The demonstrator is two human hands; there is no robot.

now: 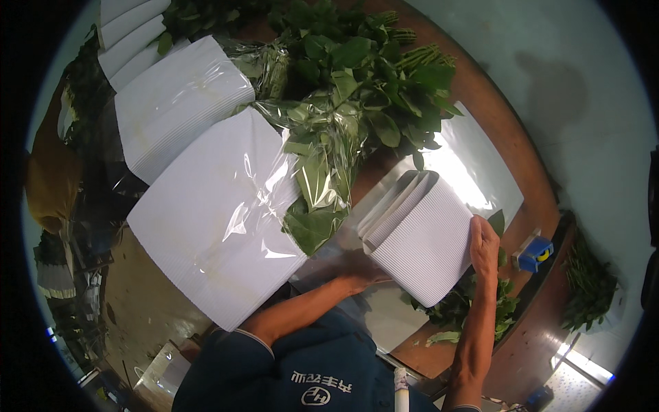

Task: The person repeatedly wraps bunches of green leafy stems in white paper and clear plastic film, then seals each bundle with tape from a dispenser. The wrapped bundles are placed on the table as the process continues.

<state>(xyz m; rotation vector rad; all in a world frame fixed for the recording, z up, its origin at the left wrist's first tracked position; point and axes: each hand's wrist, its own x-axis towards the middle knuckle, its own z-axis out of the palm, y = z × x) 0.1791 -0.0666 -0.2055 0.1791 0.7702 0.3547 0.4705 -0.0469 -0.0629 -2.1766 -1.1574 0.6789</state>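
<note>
1. Head view: gripping, with the right hand [484,246], the right edge of a folded white packet of ribbed cardboard [439,247], tilted over a glossy transparent film [491,175] on a brown, curved-edge table [495,117].
2. Reaching, with the left hand [369,275], toward the packet's lower left; mostly hidden in shadow, so impossible to tell whether clasped or only touching. Hands apart, on opposite sides.
3. Possibly spreading open at the layered upper-left end, from too loose a hold.
4. Likely to crease along the ribs under too hard a squeeze.
5. Apt to skid on the slick film with a sideways push.
6. At risk of bruising under downward pressure: loose green leaves [506,302] near the packet's lower right side.
7. Liable to get knocked during a wide swing: small blue dispenser with a yellow core [535,254], right of the right hand; large white cardboard bundle in clear wrap [213,213], to the left.
</note>
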